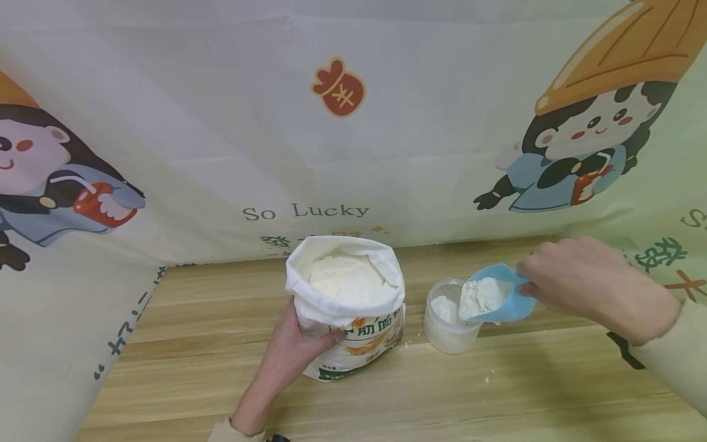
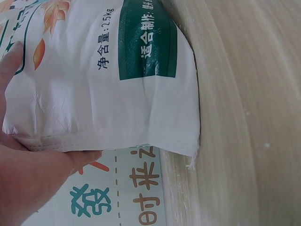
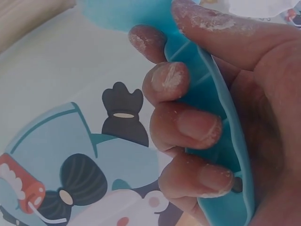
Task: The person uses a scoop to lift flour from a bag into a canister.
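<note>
A white bag (image 1: 345, 307) full of pale flour stands upright with its top rolled open. My left hand (image 1: 295, 344) grips its left side, thumb across the front; in the left wrist view the hand (image 2: 33, 174) lies along the edge of the bag (image 2: 94, 94). To the right, a clear round tub (image 1: 450, 334) holds some flour. My right hand (image 1: 596, 282) holds a blue scoop (image 1: 516, 304) heaped with flour, its lip over the tub's right rim. In the right wrist view my fingers (image 3: 188, 127) curl round the scoop's handle (image 3: 235, 141), flour on their tips.
Bag and tub stand on a wood-grain tabletop (image 1: 442, 399), with small specks of flour in front of the tub. A printed cloth (image 1: 221, 123) with cartoon figures rises behind the table and at both sides.
</note>
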A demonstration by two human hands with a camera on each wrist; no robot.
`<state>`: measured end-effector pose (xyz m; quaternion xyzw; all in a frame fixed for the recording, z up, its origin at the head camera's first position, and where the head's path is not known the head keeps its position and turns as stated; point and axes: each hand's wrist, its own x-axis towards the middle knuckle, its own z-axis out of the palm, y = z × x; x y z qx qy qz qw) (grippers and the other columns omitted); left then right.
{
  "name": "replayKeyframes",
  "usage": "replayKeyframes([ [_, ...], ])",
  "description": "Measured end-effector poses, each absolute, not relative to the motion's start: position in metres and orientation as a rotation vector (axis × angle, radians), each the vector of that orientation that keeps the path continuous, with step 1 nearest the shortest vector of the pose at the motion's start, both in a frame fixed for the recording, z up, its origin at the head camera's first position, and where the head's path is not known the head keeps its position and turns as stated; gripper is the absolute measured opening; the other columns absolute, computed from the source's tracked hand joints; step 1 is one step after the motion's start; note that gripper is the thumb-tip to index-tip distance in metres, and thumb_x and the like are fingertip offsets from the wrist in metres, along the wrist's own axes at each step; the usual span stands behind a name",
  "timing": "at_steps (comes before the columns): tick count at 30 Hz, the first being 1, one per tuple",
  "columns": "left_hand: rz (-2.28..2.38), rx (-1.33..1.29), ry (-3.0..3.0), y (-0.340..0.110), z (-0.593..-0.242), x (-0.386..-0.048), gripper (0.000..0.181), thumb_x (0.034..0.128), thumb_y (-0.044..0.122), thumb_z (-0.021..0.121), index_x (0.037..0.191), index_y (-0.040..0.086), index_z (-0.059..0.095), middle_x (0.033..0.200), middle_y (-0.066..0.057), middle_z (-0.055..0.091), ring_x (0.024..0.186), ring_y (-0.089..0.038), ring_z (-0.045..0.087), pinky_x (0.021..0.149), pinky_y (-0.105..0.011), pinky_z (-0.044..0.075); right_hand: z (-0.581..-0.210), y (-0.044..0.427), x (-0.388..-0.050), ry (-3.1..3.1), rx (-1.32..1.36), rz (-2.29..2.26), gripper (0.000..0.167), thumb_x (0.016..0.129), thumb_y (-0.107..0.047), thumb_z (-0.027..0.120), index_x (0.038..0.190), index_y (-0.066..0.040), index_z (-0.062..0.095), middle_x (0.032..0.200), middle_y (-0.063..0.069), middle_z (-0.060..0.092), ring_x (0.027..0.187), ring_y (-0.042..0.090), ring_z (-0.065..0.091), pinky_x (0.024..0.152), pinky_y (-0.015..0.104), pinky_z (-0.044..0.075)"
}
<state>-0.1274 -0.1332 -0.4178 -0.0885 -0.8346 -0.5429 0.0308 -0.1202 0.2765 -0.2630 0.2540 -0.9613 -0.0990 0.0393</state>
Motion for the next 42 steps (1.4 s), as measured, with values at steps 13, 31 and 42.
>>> replayKeyframes([
  [13,-1.688,-0.272,-2.566,-0.133,-0.418,-0.128,0.091,0.0760,0.020,0.093,0.150,0.015,0.041,0.137,-0.008,0.061,0.129,-0.031,0.055,0.109,-0.059,0.043,-0.261,0.265,-0.121,-2.928,0.768,-0.328,0.046,0.084,-0.024,0.086,0.062,-0.023,0.046,0.059,-0.008,0.039,0.052,0.013,0.037,0.046,0.030,0.030],
  [31,-1.684,-0.263,-2.577,-0.133,-0.418,-0.127,0.092,0.0761,0.019,0.093,0.151,0.017,0.041,0.139,-0.007,0.061,0.131,-0.032,0.054,0.110,-0.059,0.043,-0.261,0.253,-0.124,-2.909,0.763,-0.378,0.047,0.083,-0.021,0.086,0.057,-0.020,0.046,0.056,-0.006,0.040,0.049,0.014,0.036,0.044,0.028,0.029],
  [42,-1.676,-0.277,-2.571,-0.133,-0.418,-0.128,0.090,0.0761,0.019,0.093,0.150,0.017,0.042,0.138,-0.007,0.061,0.130,-0.031,0.055,0.109,-0.059,0.043,-0.260,0.251,-0.123,-2.859,0.781,-0.386,0.048,0.081,-0.020,0.087,0.057,-0.018,0.046,0.055,-0.005,0.039,0.049,0.014,0.035,0.044,0.027,0.028],
])
